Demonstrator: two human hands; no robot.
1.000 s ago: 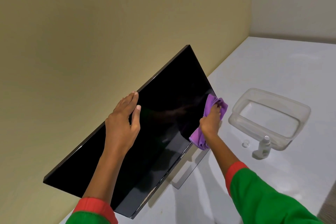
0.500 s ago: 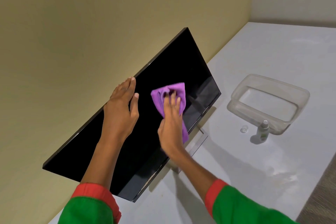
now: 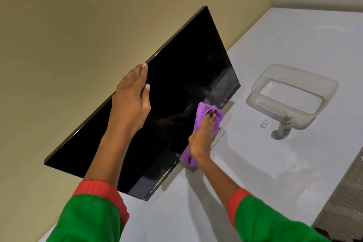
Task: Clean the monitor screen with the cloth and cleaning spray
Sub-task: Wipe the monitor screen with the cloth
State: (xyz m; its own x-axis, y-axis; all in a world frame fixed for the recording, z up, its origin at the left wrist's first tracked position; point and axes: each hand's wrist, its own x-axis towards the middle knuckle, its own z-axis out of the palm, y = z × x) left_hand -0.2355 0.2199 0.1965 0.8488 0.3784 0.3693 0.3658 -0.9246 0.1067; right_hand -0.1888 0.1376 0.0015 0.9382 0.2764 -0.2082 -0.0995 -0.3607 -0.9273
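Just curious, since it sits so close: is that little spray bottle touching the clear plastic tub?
Cannot tell. In the head view the spray bottle stands in front of the clear tub and overlaps its near wall, so no gap or contact shows.

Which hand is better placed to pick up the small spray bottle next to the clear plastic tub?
Probably the right hand: it is on the side of the small spray bottle, though it grips the purple cloth. The left hand steadies the black monitor at its top edge, farther away.
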